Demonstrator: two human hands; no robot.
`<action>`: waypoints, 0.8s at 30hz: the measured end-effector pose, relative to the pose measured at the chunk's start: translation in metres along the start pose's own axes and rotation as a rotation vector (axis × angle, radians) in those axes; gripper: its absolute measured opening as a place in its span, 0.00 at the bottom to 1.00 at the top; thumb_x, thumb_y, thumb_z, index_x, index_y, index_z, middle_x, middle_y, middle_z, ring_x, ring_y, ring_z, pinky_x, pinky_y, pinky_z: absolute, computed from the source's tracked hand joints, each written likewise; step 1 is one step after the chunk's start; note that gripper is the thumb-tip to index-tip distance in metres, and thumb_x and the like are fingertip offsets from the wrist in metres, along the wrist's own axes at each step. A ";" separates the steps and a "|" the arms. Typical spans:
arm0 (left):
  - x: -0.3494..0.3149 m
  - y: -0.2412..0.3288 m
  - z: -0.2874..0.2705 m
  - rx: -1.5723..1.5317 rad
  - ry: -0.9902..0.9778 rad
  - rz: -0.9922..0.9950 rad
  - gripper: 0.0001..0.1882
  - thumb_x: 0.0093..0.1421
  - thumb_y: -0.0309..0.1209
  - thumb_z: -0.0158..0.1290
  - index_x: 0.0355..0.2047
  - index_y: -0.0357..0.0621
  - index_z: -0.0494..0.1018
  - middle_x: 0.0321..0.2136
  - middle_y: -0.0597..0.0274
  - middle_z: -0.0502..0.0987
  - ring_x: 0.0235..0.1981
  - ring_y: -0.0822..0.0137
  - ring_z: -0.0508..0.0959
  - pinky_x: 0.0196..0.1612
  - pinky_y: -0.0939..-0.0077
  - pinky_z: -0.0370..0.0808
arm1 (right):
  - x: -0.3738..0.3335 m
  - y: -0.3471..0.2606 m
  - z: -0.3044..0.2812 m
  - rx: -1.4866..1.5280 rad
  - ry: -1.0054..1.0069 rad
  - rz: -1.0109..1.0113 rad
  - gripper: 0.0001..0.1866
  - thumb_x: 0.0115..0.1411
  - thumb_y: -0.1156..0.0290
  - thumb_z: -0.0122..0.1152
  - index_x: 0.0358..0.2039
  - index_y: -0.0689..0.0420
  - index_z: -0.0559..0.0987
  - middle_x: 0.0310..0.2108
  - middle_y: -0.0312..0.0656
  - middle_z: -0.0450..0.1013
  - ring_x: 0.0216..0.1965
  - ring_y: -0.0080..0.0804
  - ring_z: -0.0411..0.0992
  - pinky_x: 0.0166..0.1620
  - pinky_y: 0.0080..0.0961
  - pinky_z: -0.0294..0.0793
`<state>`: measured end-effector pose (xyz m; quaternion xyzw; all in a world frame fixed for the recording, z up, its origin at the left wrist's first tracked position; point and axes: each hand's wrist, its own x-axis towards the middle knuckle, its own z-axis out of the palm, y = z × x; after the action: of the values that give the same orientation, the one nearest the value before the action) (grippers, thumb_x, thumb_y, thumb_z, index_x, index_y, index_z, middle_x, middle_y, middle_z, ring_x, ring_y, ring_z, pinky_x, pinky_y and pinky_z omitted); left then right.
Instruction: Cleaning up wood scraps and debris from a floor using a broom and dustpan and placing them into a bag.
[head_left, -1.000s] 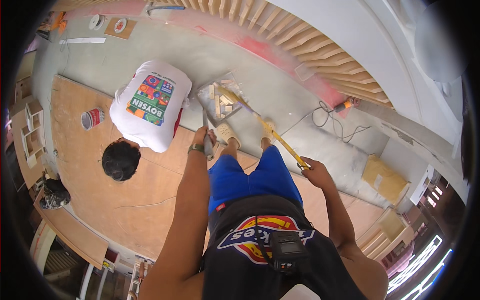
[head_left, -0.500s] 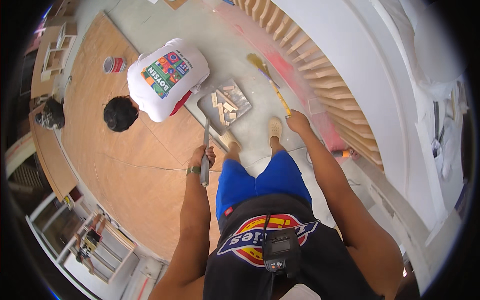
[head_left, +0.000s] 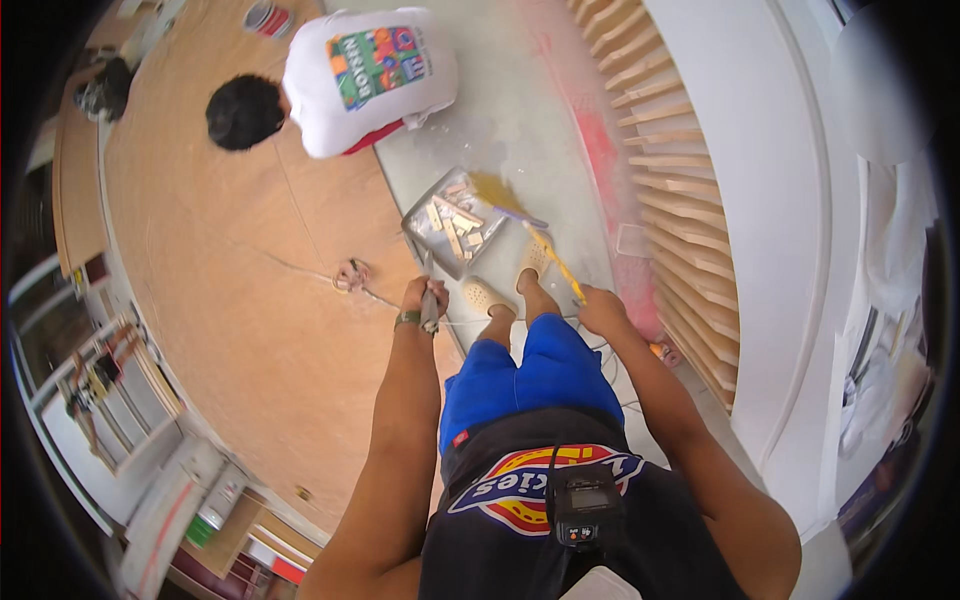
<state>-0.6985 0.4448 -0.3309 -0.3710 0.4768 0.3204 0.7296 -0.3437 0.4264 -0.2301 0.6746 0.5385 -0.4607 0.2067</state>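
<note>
My left hand (head_left: 426, 297) is closed around the grey handle of a metal dustpan (head_left: 416, 224). The pan rests at the border of plywood and grey floor, with several short wood offcuts (head_left: 456, 228) inside. My right hand (head_left: 603, 311) grips the end of a yellow broom handle (head_left: 556, 263). The broom's yellowish bristles (head_left: 491, 190), blurred by motion, are over the far right rim of the pan; whether they touch the offcuts I cannot tell. My feet in beige clogs (head_left: 488, 297) stand just behind the pan.
A co-worker in a white shirt (head_left: 375, 85) bends over the plywood sheet (head_left: 220, 230) ahead on the left. A cord with a tangled bundle (head_left: 352, 274) crosses the sheet. A paint can (head_left: 267, 18) stands beyond. Wooden slats (head_left: 680, 215) line the curved white structure at right.
My right hand has swung the broom leftward, from the bare floor to the dustpan's rim. The co-worker and paint can now appear higher in the picture, farther from the pan.
</note>
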 end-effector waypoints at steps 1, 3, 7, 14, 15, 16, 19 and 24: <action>0.005 -0.003 0.000 -0.021 -0.028 0.016 0.12 0.62 0.34 0.37 0.26 0.37 0.58 0.11 0.69 0.63 0.10 0.77 0.64 0.12 0.88 0.67 | -0.010 0.010 0.003 -0.004 0.008 -0.026 0.23 0.48 0.70 0.51 0.47 0.58 0.71 0.38 0.55 0.73 0.42 0.50 0.71 0.45 0.39 0.69; 0.007 -0.006 -0.001 -0.068 0.000 -0.002 0.12 0.61 0.34 0.37 0.25 0.38 0.58 0.11 0.70 0.62 0.11 0.77 0.63 0.12 0.88 0.66 | -0.032 0.025 0.010 0.069 0.037 -0.062 0.24 0.48 0.70 0.50 0.49 0.57 0.70 0.39 0.56 0.72 0.43 0.51 0.70 0.46 0.39 0.69; 0.000 0.001 -0.012 -0.118 0.003 0.012 0.13 0.60 0.35 0.38 0.22 0.41 0.59 0.12 0.70 0.62 0.12 0.76 0.63 0.14 0.87 0.66 | -0.040 0.023 -0.021 0.115 0.223 -0.149 0.27 0.48 0.70 0.49 0.52 0.55 0.68 0.40 0.59 0.71 0.43 0.53 0.69 0.47 0.41 0.68; -0.005 -0.018 -0.008 -0.210 -0.063 0.035 0.11 0.60 0.31 0.37 0.23 0.39 0.60 0.15 0.67 0.64 0.12 0.77 0.66 0.14 0.87 0.67 | 0.091 -0.013 -0.079 -0.084 0.388 -0.157 0.21 0.47 0.71 0.47 0.45 0.58 0.72 0.37 0.56 0.72 0.41 0.53 0.70 0.44 0.43 0.69; -0.002 -0.026 -0.005 -0.253 -0.072 0.031 0.11 0.60 0.31 0.37 0.24 0.38 0.60 0.15 0.67 0.65 0.12 0.77 0.66 0.14 0.87 0.67 | 0.105 -0.012 -0.079 -0.123 0.358 -0.151 0.21 0.47 0.71 0.48 0.44 0.58 0.72 0.37 0.56 0.72 0.40 0.52 0.70 0.44 0.43 0.69; -0.001 -0.029 -0.006 -0.302 -0.081 0.036 0.11 0.60 0.31 0.37 0.24 0.38 0.60 0.15 0.67 0.65 0.12 0.78 0.66 0.13 0.88 0.67 | 0.113 -0.015 -0.074 -0.164 0.324 -0.156 0.20 0.47 0.71 0.48 0.43 0.59 0.73 0.36 0.55 0.72 0.40 0.51 0.71 0.43 0.43 0.69; 0.012 -0.029 -0.015 -0.335 -0.050 0.022 0.09 0.60 0.30 0.37 0.27 0.36 0.60 0.16 0.64 0.65 0.12 0.76 0.67 0.13 0.86 0.68 | 0.109 -0.011 -0.036 -0.342 0.096 -0.172 0.18 0.48 0.71 0.48 0.41 0.57 0.73 0.36 0.53 0.73 0.38 0.50 0.72 0.42 0.43 0.70; 0.023 -0.029 -0.050 -0.334 0.067 0.052 0.08 0.60 0.30 0.37 0.29 0.36 0.58 0.17 0.62 0.65 0.12 0.75 0.66 0.13 0.85 0.67 | 0.004 -0.014 0.020 -0.413 -0.010 -0.227 0.22 0.48 0.70 0.51 0.48 0.50 0.72 0.32 0.54 0.73 0.37 0.53 0.72 0.41 0.43 0.70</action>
<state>-0.6895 0.3900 -0.3593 -0.4850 0.4504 0.4013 0.6331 -0.3646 0.4181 -0.2401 0.5507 0.6926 -0.3644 0.2902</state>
